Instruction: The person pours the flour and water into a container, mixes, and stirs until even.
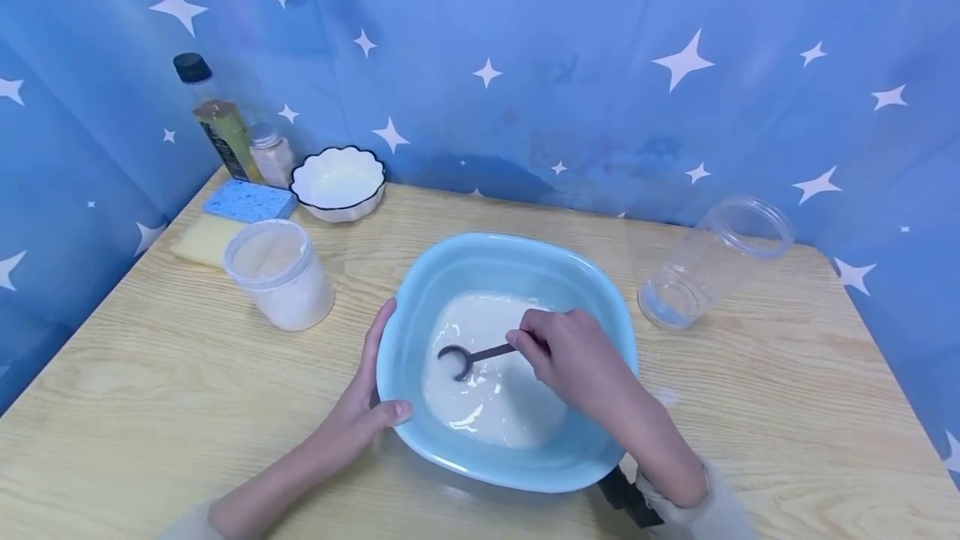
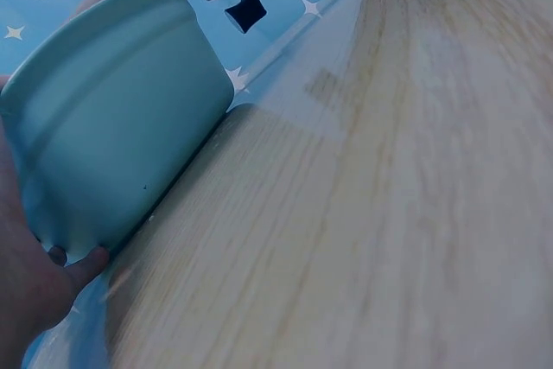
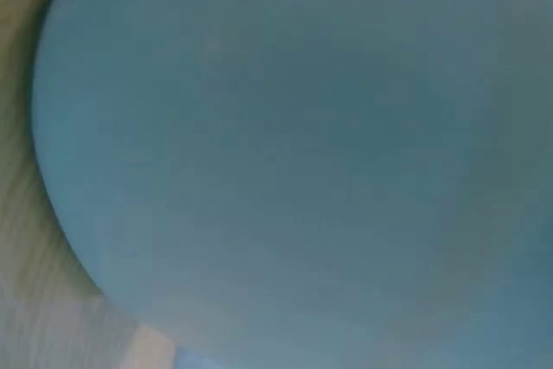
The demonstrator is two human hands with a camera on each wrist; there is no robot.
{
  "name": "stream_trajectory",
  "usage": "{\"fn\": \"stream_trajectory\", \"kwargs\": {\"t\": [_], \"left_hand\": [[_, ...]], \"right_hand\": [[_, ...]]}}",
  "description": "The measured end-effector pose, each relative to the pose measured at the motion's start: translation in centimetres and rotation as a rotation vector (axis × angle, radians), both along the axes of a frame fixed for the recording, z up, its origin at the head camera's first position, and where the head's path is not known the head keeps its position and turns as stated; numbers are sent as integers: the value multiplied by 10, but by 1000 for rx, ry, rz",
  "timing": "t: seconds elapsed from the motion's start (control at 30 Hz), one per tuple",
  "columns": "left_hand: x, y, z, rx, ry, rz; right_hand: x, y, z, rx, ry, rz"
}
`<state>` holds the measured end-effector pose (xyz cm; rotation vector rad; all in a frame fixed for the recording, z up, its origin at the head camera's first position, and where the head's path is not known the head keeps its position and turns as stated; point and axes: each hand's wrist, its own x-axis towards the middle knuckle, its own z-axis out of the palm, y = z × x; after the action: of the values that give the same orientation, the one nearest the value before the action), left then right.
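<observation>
A light blue basin (image 1: pixel 592 290) stands on the table, with a white liquid (image 1: pixel 517 407) pooled in its bottom. My left hand (image 1: pixel 367 407) grips the basin's left side, thumb at the rim and fingers along the outer wall. The same left hand (image 2: pixel 39 278) shows low against the basin's side (image 2: pixel 121 118) in the left wrist view. Over the basin, my right hand (image 1: pixel 573 357) pinches the handle of a dark spoon (image 1: pixel 487 352). The spoon's round end lies in the white liquid, which partly covers it. In the right wrist view, the blurred basin wall (image 3: pixel 259 170) hides the right hand.
Left of the basin stands a clear tub (image 1: pixel 288 286) of white contents. Behind it are a yellow sponge (image 1: pixel 204 242), a blue sponge (image 1: pixel 251 201), an oil bottle (image 1: pixel 228 136), a small jar (image 1: pixel 272 157) and a white scalloped bowl (image 1: pixel 341 182). A clear container (image 1: pixel 705 269) stands right.
</observation>
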<state>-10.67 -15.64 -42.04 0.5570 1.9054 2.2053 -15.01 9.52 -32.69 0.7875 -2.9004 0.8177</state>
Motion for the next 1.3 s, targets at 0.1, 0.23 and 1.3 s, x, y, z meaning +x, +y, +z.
{"fn": "stream_trajectory", "kwargs": {"t": [0.1,0.23,1.3], "left_hand": [[-1,1,0,0,6,-8],[-2,1,0,11,-2,-7],[-1,-1,0,46,5,-29]], "right_hand": [[-2,6,2,34,-1,-57],[-6,7,1,19,46,-75],[9,-8,4,-56,-80,139]]}}
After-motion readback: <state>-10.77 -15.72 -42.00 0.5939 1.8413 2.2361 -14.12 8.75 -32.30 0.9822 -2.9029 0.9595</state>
